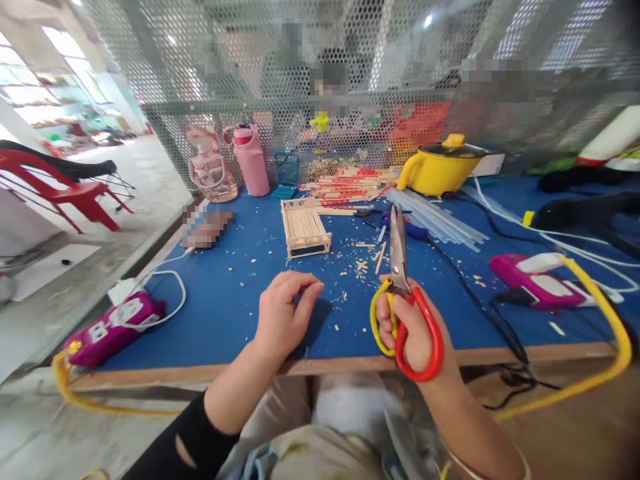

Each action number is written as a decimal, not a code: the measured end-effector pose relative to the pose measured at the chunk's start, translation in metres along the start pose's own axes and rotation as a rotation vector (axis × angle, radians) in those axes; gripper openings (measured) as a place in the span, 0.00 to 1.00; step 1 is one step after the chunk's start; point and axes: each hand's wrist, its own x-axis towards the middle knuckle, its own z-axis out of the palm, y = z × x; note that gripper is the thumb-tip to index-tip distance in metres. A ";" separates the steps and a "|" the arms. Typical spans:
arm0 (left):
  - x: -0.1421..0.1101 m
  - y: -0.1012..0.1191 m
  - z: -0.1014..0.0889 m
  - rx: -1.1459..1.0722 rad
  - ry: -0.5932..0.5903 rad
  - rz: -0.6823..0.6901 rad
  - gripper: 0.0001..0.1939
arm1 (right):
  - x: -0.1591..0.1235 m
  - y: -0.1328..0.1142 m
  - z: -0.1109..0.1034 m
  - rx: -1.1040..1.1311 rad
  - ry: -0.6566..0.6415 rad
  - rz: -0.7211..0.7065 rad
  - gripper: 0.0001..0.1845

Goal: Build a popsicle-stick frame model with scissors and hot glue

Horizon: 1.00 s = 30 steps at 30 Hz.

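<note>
The stick frame (306, 229) lies beyond the left hand (286, 310); the right hand (417, 330) holds scissors (399, 263).

Blue tabletop (210, 287); scissors (399, 250) with red and yellow handles (436, 333); yellow pot (440, 172), far right; magenta case (115, 330) with white lettering, near left.

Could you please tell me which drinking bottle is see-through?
The leftmost, pale pink clear bottle, unlike the solid pink bottle to its right.
</note>
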 end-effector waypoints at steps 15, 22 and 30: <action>0.019 0.012 0.009 -0.378 -0.080 -0.132 0.09 | 0.026 -0.033 0.032 -0.214 -0.216 -0.007 0.22; 0.050 0.002 0.016 -0.298 0.053 0.129 0.07 | 0.056 -0.045 0.049 -0.134 -0.179 -0.095 0.22; 0.050 -0.005 0.018 -0.275 -0.057 0.251 0.07 | 0.064 -0.016 0.035 -0.083 -0.139 -0.192 0.20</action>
